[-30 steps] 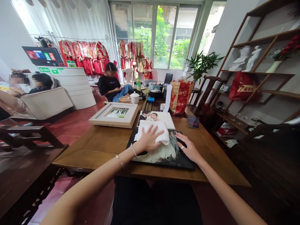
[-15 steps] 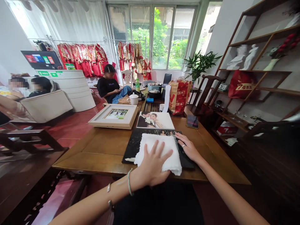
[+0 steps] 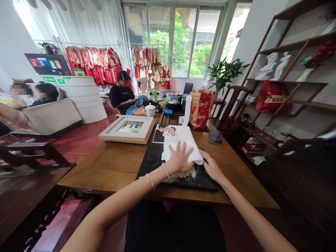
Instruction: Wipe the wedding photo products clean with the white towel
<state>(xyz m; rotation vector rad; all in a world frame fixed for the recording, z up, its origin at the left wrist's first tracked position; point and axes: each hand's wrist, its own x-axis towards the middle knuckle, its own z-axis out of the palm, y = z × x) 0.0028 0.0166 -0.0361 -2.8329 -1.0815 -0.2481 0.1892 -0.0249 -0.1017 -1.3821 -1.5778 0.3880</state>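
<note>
My left hand (image 3: 181, 158) lies flat with spread fingers on a folded white cloth (image 3: 172, 141). Under the cloth is a dark photo panel (image 3: 150, 161) with a pale figure partly showing near its front edge. The cloth reaches past the panel's far edge and covers part of a light photo print (image 3: 159, 135) of a couple. At the panel's right edge rests my right hand (image 3: 212, 168), fingers extended and near the cloth's corner; its thumb is hidden.
A pale wooden picture frame (image 3: 112, 134) lies on the wooden table (image 3: 110, 171) at left. Farther back are a white lidded mug (image 3: 150, 111), a red paper bag (image 3: 202, 108) and a seated person (image 3: 122, 92). A small dark square item (image 3: 215, 137) lies at right.
My left hand has slid the cloth away from me, from the panel's middle to its far edge and over the print. The right hand has shifted slightly toward me.
</note>
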